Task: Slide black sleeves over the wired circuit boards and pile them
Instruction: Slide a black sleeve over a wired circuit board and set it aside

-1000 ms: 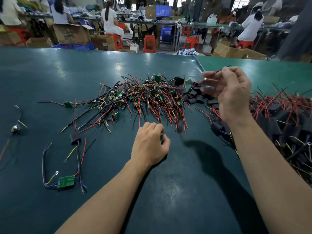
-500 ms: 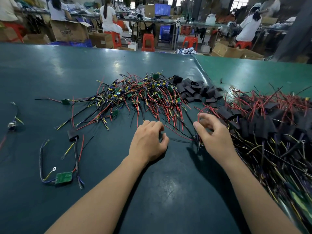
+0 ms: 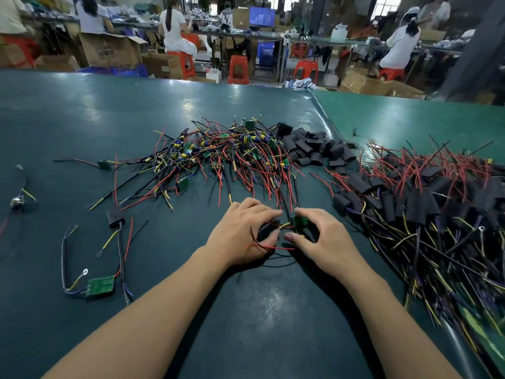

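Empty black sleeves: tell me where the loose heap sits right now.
In the head view the empty black sleeves lie right of centre, far from the hands, between the bare wired boards and the sleeved pile.

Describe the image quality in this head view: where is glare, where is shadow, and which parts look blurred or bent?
Head view: overhead light leaves pale glare patches on the dark green table. Soft shadows lie under both forearms and under the left hand and right hand. The wide lens curves the table's far edge. The sleeved pile smears toward the lower right corner, and the background workers are soft.
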`<state>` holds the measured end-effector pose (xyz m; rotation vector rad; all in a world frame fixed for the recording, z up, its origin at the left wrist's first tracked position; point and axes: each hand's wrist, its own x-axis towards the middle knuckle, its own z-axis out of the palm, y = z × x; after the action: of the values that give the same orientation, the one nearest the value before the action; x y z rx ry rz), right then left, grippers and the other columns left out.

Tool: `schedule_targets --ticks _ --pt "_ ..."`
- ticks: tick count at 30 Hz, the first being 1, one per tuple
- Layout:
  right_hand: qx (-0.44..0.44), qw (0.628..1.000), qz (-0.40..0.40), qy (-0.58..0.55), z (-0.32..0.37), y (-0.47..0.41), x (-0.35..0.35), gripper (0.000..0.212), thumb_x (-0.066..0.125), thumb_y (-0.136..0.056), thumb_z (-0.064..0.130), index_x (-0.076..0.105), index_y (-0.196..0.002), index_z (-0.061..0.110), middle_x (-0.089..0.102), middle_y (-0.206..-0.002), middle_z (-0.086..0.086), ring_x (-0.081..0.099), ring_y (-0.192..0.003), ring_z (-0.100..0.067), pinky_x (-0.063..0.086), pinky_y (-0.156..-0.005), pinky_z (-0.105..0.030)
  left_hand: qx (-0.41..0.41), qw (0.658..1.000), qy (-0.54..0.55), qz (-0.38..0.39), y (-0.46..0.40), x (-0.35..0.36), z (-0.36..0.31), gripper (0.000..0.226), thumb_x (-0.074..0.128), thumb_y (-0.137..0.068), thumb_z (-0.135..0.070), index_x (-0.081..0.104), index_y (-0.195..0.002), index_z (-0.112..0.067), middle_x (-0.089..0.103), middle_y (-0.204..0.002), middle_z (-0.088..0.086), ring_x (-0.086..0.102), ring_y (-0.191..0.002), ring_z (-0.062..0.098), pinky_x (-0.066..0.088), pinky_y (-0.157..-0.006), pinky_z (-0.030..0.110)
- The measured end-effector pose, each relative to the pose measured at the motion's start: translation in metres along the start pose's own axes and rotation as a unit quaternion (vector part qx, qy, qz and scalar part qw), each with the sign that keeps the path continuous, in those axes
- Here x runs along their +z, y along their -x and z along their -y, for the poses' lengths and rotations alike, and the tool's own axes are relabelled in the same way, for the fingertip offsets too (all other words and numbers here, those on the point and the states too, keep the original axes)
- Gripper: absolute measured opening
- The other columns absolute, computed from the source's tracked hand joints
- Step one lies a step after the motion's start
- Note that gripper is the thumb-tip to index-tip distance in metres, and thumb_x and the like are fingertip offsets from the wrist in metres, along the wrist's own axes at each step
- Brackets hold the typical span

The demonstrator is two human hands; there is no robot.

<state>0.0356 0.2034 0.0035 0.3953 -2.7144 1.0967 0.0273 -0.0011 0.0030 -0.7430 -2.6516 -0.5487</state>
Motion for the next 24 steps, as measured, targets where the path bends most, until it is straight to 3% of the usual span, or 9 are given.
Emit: schedule_targets --ticks 4,8,11,15,20,24 --pt "0.016 0.991 -0.013 -0.129 0.005 -0.001 0.004 0.057 0.071 -0.082 -0.006 0.057 -0.128 0.024 0.066 -0.117 -0.001 0.065 -0.108 -0.010 0.051 -0.100 -0.028 0.003 1.000 0.003 -0.019 -0.001 0.001 0.001 0.022 0.062 -0.092 -0.043 0.075 -0.101 -0.026 0.064 -0.096 -0.008 0.052 -0.095 0.017 0.031 -0.081 0.029" --pt "0.033 0.979 -0.055 -0.193 0.005 -0.001 0.005 0.058 0.073 -0.081 -0.008 0.057 -0.121 0.031 0.067 -0.115 0.006 0.066 -0.107 -0.003 0.050 -0.097 -0.021 -0.021 0.997 -0.007 -0.079 0.002 0.001 -0.001 0.015 0.062 -0.094 -0.028 0.068 -0.090 -0.015 0.061 -0.087 0.000 0.053 -0.085 0.023 0.036 -0.075 0.032" --pt "0.039 0.973 -0.078 -0.213 0.008 -0.003 0.006 0.050 0.074 -0.082 -0.004 0.060 -0.118 0.027 0.069 -0.110 0.004 0.067 -0.103 -0.003 0.051 -0.094 -0.021 -0.055 0.991 -0.010 -0.124 0.003 0.000 -0.006 0.013 0.060 -0.095 -0.022 0.061 -0.088 -0.010 0.059 -0.086 0.004 0.055 -0.079 0.027 0.044 -0.072 0.040" --pt "-0.011 0.992 -0.052 -0.115 0.012 0.000 0.010 0.041 0.070 -0.083 -0.002 0.066 -0.120 0.015 0.071 -0.109 0.008 0.067 -0.100 0.000 0.050 -0.098 -0.022 -0.043 0.990 -0.011 -0.130 0.002 -0.001 -0.007 0.015 0.064 -0.089 -0.024 0.062 -0.086 -0.009 0.059 -0.084 0.005 0.055 -0.079 0.027 0.046 -0.072 0.042" --pt "-0.079 0.992 -0.030 -0.094 0.017 0.004 0.010 0.048 0.071 -0.083 -0.003 0.064 -0.127 0.014 0.070 -0.119 0.005 0.063 -0.110 -0.001 0.046 -0.100 -0.018 -0.001 0.999 -0.003 -0.049 0.003 -0.002 -0.003 0.042 0.066 -0.089 -0.040 0.064 -0.121 -0.013 0.066 -0.098 0.003 0.057 -0.092 0.025 0.045 -0.082 0.041" --pt "-0.057 0.986 -0.017 -0.158 0.019 0.003 0.011 0.058 0.070 -0.082 -0.009 0.055 -0.134 0.011 0.065 -0.119 -0.001 0.064 -0.109 -0.008 0.049 -0.096 -0.019 0.010 0.998 0.020 -0.065 0.002 0.000 -0.002 0.027 0.068 -0.090 -0.036 0.070 -0.104 -0.014 0.067 -0.094 0.002 0.056 -0.090 0.024 0.045 -0.081 0.041"
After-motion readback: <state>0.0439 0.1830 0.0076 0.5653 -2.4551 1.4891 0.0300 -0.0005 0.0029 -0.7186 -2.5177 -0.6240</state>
